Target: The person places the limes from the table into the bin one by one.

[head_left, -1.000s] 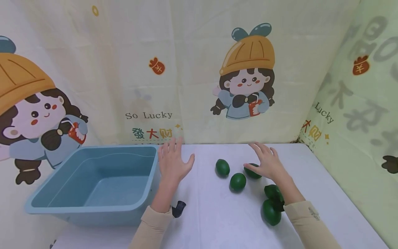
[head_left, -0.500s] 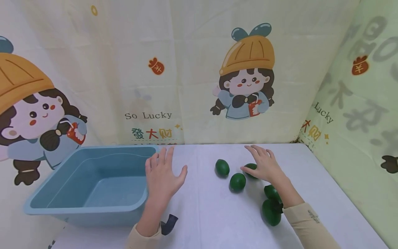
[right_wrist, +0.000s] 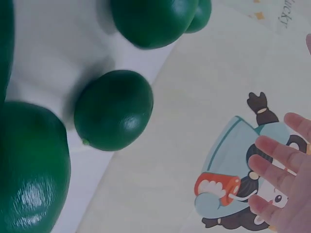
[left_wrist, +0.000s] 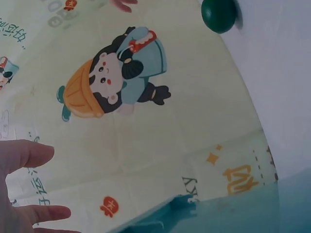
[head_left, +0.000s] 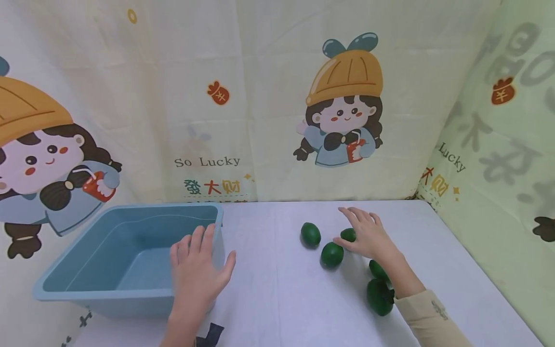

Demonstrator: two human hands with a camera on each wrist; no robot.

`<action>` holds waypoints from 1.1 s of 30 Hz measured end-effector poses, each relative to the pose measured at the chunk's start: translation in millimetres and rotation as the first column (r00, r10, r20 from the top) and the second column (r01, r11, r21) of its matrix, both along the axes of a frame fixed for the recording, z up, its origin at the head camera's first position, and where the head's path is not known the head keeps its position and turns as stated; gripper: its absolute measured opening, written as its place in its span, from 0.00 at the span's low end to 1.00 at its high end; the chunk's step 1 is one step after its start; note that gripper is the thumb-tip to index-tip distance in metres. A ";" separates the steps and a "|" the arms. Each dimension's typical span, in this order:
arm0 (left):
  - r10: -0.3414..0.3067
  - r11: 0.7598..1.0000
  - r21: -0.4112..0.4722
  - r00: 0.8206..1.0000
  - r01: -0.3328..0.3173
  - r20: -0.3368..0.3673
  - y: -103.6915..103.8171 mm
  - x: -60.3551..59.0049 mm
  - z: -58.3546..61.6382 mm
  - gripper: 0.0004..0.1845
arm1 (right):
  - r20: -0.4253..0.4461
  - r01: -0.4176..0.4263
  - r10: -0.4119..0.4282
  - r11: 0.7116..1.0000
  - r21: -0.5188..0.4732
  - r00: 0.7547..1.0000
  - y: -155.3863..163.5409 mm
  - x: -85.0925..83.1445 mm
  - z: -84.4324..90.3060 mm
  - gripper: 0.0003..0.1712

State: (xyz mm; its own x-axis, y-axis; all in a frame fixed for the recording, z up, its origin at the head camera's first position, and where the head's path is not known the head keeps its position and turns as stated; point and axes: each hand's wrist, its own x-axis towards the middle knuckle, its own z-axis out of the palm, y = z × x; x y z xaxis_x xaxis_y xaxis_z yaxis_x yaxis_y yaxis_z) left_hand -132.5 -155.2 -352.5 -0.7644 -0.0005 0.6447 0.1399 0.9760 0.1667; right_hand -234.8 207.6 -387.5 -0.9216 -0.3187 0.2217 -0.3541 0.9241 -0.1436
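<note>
Head cam: I see right hand spread flat, fingers straight over far lime, gripping nothing; 2nd lime just off its thumb side. Left hand open, empty, over near corner of blue tub, well apart from limes, so right is nearer.
L wrist: fingers relaxed, holding nothing.
R wrist: fingers straight, limes below, long axes across the palm.

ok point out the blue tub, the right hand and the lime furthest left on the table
blue tub (head_left: pixel 108 292), head view, on its near rim
right hand (head_left: pixel 368 236), head view, on the back of the hand
leftmost lime (head_left: pixel 310 233), head view, on the middle of its top surface
</note>
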 end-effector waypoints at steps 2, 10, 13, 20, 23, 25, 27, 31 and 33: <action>0.011 1.000 0.002 0.999 -0.011 0.034 -6.8 4.7 -0.5 0.35 | -0.004 0.000 0.000 1.000 -0.009 1.000 -1.6 3.5 -0.1 0.50; 0.026 1.000 0.010 0.996 -0.027 0.086 -34.7 22.4 -4.8 0.35 | -0.007 0.000 0.000 0.999 -0.053 1.000 -10.4 14.0 -10.7 0.49; 0.010 1.000 0.002 0.998 -0.011 0.058 -45.5 26.5 -9.0 0.34 | -0.015 0.003 -0.004 0.998 -0.068 1.000 -12.3 15.9 -17.1 0.49; -0.043 0.999 -0.020 0.999 0.043 -0.021 -65.5 31.9 -19.0 0.34 | -0.043 0.019 -0.023 0.995 -0.099 0.999 -14.0 21.3 -32.9 0.48; -0.065 0.998 -0.026 0.995 0.063 -0.074 -72.8 34.7 -23.6 0.39 | -0.042 0.030 -0.035 0.994 -0.107 0.999 -15.3 23.5 -42.2 0.48; -0.066 0.998 -0.028 0.994 0.064 -0.087 -77.8 37.0 -25.8 0.41 | -0.035 0.035 -0.039 0.993 -0.110 0.999 -16.7 24.7 -47.8 0.48; -0.058 0.998 -0.026 0.996 0.057 -0.066 -82.4 39.5 -26.8 0.40 | -0.031 0.042 -0.046 0.993 -0.108 0.998 -18.2 25.1 -52.7 0.48; -0.023 0.999 -0.025 1.000 0.023 0.010 -90.4 43.8 -27.6 0.34 | -0.036 0.049 -0.053 0.993 -0.110 0.998 -21.8 24.7 -59.3 0.48; -0.005 1.000 -0.029 0.999 0.006 0.043 -93.4 45.3 -28.8 0.32 | -0.040 0.050 -0.055 0.992 -0.116 0.998 -23.7 24.3 -62.1 0.48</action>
State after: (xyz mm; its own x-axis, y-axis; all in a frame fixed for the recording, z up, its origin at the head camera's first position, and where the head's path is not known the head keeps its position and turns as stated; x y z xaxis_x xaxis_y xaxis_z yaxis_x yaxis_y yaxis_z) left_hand -87.3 -248.6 -381.3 -0.7913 0.0222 0.6110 0.1389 0.9797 0.1443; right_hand -210.4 183.9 -449.6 -0.9250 -0.2408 0.2938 -0.3141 0.9198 -0.2351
